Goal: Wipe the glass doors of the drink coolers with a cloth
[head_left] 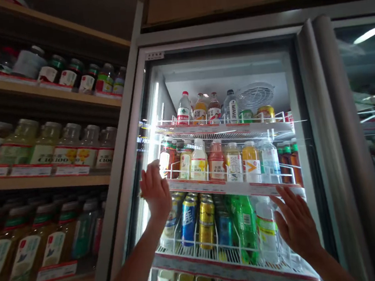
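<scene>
- Your L hand (155, 190) is up in front of the fridge (219, 30), L side; fingers loose, pointing up, nothing visibly gripped. Nearest: dark bottle (164, 160) at L end of 2nd shelf (219, 185).
- Your R hand (296, 223) is lower, near R end of that shelf's edge; fingers spread, thumb apart, nothing visibly held. Just beside it, in view: clear bottle w/ yellow-green label (267, 235), 3rd shelf.
- Can't tell if either hand touches the glass door (230, 39).
- Drinks are upright inside the fridge, behind & between your hands.
- Top shelf: red-capped btl (183, 112), WAVE btl (233, 111), gold-topped can (265, 113), etc.
- 2nd shelf: row of btls, incl. pinkish-red one (216, 160) & orange one (250, 161).
- 3rd shelf: blue can (188, 225), gold can (206, 223) beside it, big green btl (245, 224) to their R.
- Far L, apart from your hands: wooden rack (91, 179) w/ rows of bottled drinks (59, 145) & red-edged price tags (72, 170).
</scene>
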The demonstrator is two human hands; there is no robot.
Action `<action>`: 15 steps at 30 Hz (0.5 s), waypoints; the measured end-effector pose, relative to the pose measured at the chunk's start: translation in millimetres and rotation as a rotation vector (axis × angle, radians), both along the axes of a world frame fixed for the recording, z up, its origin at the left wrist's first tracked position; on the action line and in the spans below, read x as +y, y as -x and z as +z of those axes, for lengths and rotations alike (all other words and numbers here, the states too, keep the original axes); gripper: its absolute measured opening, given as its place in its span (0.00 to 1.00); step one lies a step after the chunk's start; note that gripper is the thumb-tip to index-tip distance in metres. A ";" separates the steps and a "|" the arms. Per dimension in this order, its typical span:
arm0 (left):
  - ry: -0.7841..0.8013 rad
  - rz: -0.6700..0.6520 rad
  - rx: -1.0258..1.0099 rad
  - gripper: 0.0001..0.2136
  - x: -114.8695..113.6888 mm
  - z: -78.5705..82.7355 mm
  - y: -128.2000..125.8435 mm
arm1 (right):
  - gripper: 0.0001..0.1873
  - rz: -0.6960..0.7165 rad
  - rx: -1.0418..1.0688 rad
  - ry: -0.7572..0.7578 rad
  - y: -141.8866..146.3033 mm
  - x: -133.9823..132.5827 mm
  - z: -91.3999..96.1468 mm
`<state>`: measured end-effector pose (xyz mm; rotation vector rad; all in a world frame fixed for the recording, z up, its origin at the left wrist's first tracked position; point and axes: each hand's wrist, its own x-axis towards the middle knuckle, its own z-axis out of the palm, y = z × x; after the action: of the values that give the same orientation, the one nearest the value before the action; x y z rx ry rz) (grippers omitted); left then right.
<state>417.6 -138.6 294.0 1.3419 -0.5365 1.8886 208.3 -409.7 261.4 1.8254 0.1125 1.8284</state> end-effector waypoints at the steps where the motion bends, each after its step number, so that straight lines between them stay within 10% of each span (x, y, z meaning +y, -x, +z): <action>1: -0.056 0.005 -0.016 0.24 1.0 -5.6 -0.3 | 0.24 -0.004 -0.004 0.001 0.1 0.2 -0.1; 4: -0.501 0.026 -0.201 0.23 0.3 -24.4 4.0 | 0.23 -0.009 -0.006 0.003 0.9 0.5 -0.2; 10: -0.123 -0.016 -0.031 0.25 25.1 -22.9 -11.1 | 0.24 -0.010 -0.020 0.011 2.3 1.9 -0.4; 15: -0.497 -0.024 -0.172 0.26 27.0 -36.2 -13.7 | 0.25 -0.006 -0.028 0.008 1.8 4.2 0.1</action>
<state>431.3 -111.6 257.7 1.4694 -1.1641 1.9347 206.5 -405.6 261.5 1.7921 0.1040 1.8466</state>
